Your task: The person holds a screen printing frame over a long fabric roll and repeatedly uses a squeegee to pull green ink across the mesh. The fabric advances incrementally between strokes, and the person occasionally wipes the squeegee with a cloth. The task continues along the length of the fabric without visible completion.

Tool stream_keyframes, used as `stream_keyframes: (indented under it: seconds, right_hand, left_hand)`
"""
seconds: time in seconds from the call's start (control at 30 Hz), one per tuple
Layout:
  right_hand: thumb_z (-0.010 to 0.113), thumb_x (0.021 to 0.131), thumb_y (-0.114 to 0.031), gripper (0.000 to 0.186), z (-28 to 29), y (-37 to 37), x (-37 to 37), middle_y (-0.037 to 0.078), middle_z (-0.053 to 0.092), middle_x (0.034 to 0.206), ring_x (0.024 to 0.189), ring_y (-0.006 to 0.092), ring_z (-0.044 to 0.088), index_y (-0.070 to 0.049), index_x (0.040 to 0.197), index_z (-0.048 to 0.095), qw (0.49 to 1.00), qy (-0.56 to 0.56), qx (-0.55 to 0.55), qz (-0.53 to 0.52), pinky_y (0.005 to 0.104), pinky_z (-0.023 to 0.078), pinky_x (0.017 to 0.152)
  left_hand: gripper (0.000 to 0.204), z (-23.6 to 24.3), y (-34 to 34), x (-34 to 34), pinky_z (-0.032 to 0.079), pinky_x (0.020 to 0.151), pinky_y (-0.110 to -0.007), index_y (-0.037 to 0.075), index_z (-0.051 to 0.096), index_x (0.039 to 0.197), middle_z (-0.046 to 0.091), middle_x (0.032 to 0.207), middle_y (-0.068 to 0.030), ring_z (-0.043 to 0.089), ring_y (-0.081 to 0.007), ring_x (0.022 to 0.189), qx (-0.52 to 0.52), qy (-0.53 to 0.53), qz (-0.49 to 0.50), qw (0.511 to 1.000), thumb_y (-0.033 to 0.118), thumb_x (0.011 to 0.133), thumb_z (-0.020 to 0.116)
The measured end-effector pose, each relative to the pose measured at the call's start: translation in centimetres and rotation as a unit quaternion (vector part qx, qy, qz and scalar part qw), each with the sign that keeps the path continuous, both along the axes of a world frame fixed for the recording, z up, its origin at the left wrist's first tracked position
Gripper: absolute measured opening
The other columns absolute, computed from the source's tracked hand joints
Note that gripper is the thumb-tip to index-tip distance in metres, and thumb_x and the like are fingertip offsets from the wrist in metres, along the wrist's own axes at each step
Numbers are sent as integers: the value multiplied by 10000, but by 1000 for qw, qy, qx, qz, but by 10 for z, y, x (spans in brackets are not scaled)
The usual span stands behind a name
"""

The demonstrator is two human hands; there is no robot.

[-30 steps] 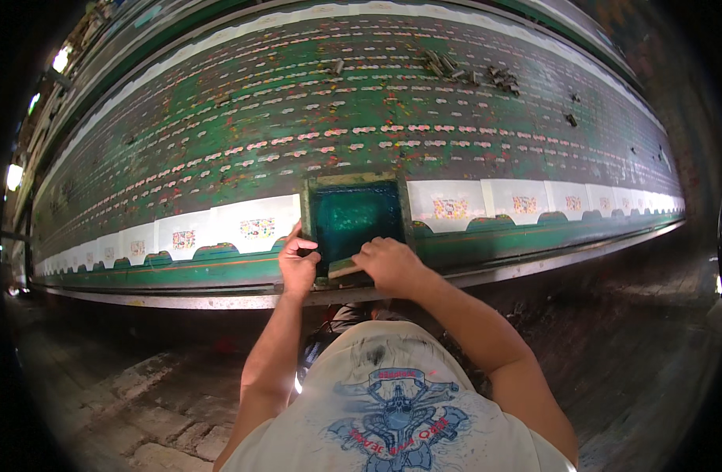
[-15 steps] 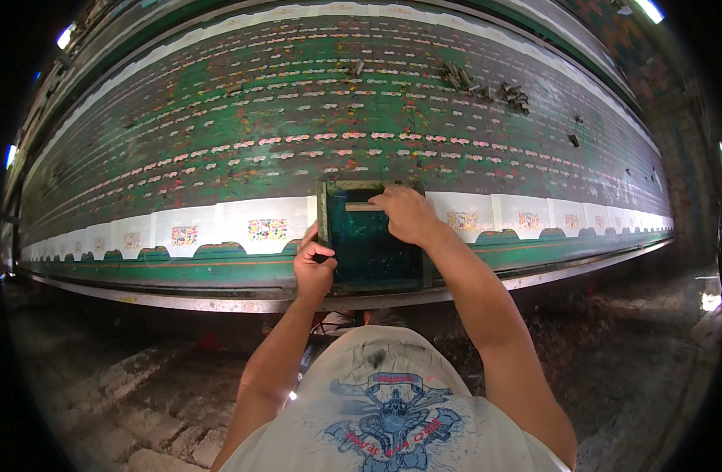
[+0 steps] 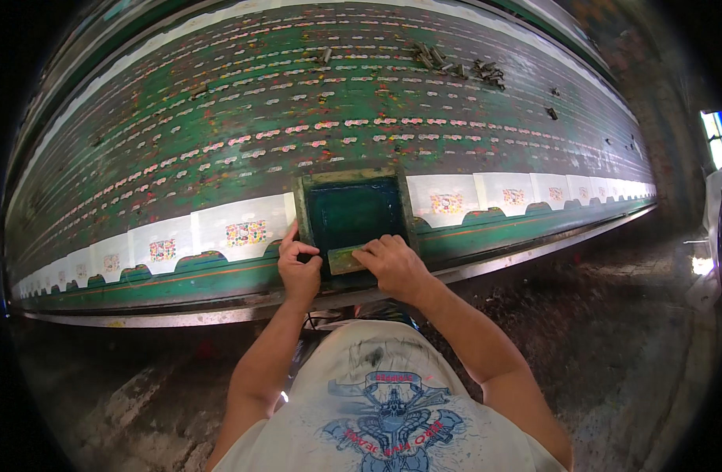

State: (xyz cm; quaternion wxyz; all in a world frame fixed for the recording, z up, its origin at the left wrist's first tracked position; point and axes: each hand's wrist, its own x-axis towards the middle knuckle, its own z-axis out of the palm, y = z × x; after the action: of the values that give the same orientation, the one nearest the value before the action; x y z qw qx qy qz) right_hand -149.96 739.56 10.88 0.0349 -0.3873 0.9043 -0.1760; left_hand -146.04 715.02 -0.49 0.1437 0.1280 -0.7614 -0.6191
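A screen printing frame (image 3: 349,175) with dark, wet-looking teal mesh (image 3: 357,212) lies over the near edge of the long printing table. My left hand (image 3: 300,271) grips its left side near the front corner, index finger along the outer edge and thumb curled in. With my right hand (image 3: 396,267) I hold a squeegee (image 3: 344,261), a flat yellowish-green strip, inside the frame at its near end. My right fingers wrap over the squeegee's right part. Its lower edge and whatever lies beneath the mesh are hidden.
White printed sheets (image 3: 251,228) run in a row along the table's near edge on both sides of the frame. Small metal pieces (image 3: 491,75) lie scattered farther back. A pale metal rail (image 3: 487,266) borders the table in front of me.
My right hand has drawn the squeegee from the frame's far end to its near end, and the squeegee's flat face now shows. My left hand stays on the frame; the view has shifted slightly.
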Motion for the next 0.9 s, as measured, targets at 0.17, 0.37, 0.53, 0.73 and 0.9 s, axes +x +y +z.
stream_keyframes:
  seconds: [0.17,0.37,0.53,0.73,0.9]
  right_hand:
    - [773,896,-118,453,4,2,23,137,747,1239,1144,351,694,-57,1345,778,1000,-7,-13,-14,479,544,1008]
    - [907,880,-234,533,10,18,41,161,683,1418,1349,382,643,-68,1368,773,996,-75,-38,-24,523,513,1130]
    - [897,923,-178,476,-2,53,49,189,680,1492,1455,403,607,-75,1372,778,975,-19,-153,-157,548,479,1212]
    - [849,976,-92,419,-32,120,47,201,712,1476,1399,401,651,-61,1387,771,903,-110,-314,-271,503,508,1198]
    - [838,980,-64,412,-27,193,32,203,730,1453,1376,399,663,-50,1385,770,901,-83,-330,-269,490,513,1185]
  left_hand:
    - [157,1,1,-1,390,1303,-452,47,731,824,600,1660,-322,554,-391,1586,6,3,-2,1000,-86,740,738]
    - [181,4,0,-2,422,1280,-455,66,731,820,609,1661,-296,591,-391,1524,-27,5,-5,1000,-101,752,739]
    - [202,8,1,-1,400,1284,-471,73,716,826,606,1668,-293,584,-382,1524,-33,17,3,999,-116,755,729]
    - [232,35,52,-12,357,1299,-486,87,698,840,571,1697,-304,548,-384,1547,-15,77,-18,997,-134,768,710]
    - [239,26,129,-30,340,1319,-480,95,712,849,559,1696,-324,521,-402,1585,8,94,-22,995,-134,780,706]
